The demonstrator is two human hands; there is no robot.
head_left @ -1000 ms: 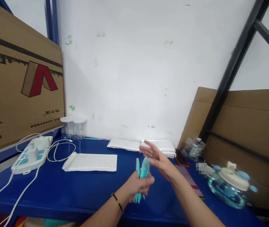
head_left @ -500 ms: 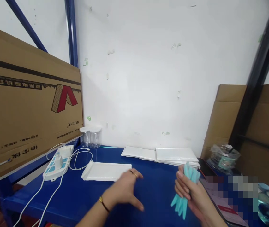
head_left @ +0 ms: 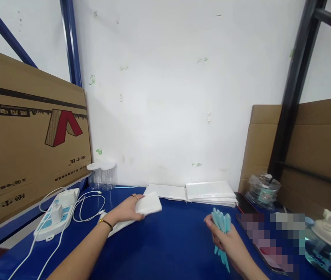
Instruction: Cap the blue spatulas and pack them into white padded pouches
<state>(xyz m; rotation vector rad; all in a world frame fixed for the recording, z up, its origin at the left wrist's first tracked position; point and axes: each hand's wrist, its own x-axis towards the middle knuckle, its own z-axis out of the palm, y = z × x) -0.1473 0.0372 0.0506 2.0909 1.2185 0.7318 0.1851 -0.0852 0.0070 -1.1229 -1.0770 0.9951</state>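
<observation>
My left hand [head_left: 126, 210] is closed on a white padded envelope [head_left: 150, 203], fingers on top, the envelope's right end sticking out past them. The rest of the envelope slants down toward the table under my wrist. On the right, my right hand [head_left: 226, 239] is wrapped round a bunch of light-blue, flat, slim plastic sticks [head_left: 221, 221]. Their ends stick out above and below the fist; their exact kind is not clear. Against the wall lie a white envelope [head_left: 165, 191] and a stack of white envelopes [head_left: 210, 191].
A power strip [head_left: 56, 217] with white cables stands on the left of the blue table [head_left: 159, 241]. Two clear lidded jars [head_left: 108, 177] and a thin blue stick [head_left: 126, 187] are behind it. To the right are a phone-like slab [head_left: 273, 260], a bagged item [head_left: 263, 192] and a clear-blue kettle-like container [head_left: 328, 249].
My left hand has moved left and closed on the envelope, tilting its right end up. The blue sticks stay in my right hand. The view has turned slightly right.
</observation>
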